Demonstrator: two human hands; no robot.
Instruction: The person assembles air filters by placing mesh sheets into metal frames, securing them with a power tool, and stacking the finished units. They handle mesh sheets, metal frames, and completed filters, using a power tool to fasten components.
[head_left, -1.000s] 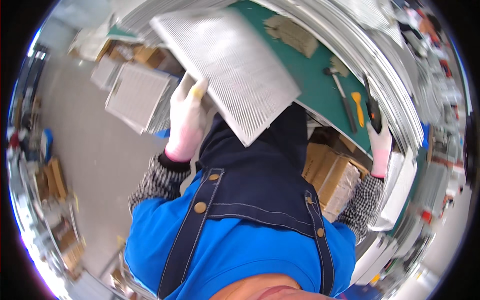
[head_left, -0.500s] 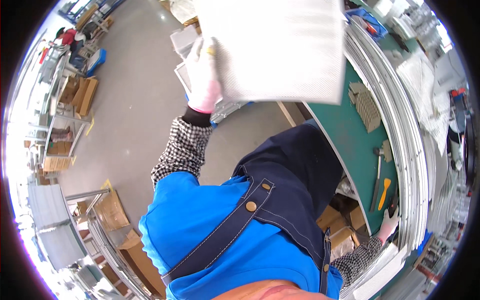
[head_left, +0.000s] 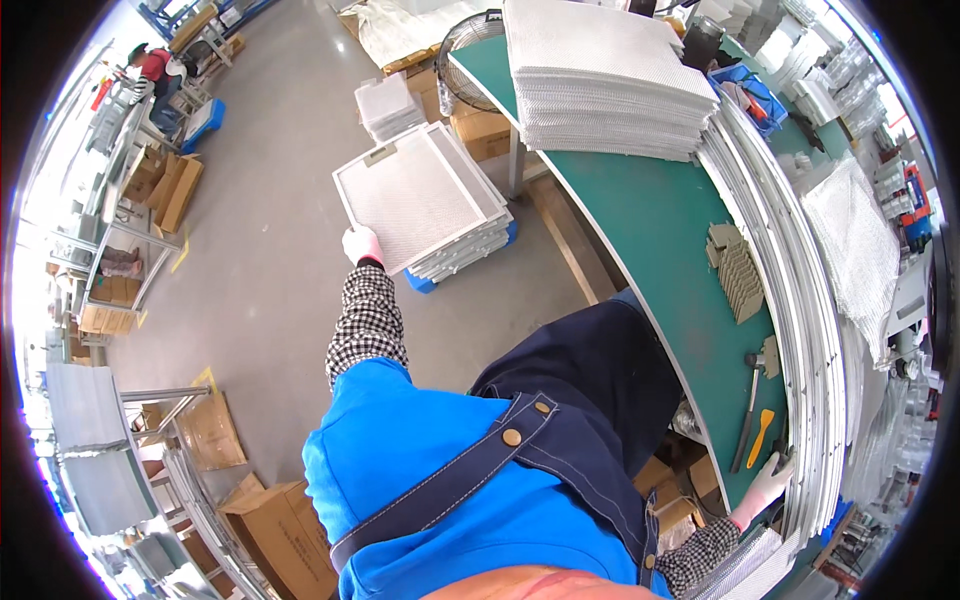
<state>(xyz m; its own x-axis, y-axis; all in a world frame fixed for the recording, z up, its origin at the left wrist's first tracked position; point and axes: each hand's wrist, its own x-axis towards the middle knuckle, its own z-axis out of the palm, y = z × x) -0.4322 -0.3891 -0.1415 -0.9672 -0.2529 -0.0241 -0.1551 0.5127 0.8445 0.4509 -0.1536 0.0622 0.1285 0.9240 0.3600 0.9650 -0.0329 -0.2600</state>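
Observation:
My left hand [head_left: 362, 245], in a pale glove with a pink cuff, is closed on the near left corner of a framed mesh panel [head_left: 400, 205]. This panel has a light metal rim and lies over a stack of similar panels [head_left: 465, 255] on a blue base [head_left: 420, 284]. Low at the right, my gloved right hand [head_left: 768, 485] is at the green tabletop [head_left: 625, 215], beside long metal strips [head_left: 800, 330]. Its fingers curl around something dark that I cannot make out. Near it lie a yellow-handled tool [head_left: 761, 438] and a hammer [head_left: 750, 410].
A tall pile of white mesh sheets [head_left: 610, 110] stands at the table's far end, near a floor fan [head_left: 470, 60]. Beige corrugated pieces [head_left: 738, 275] lie on the table. Cardboard boxes [head_left: 280, 535] stand at the lower left. Another person [head_left: 160, 85] is far off at the left.
My left hand has carried the panel from close to the view down onto the floor stack. The table's far end and the mesh pile are now visible. My right hand stays by the strips.

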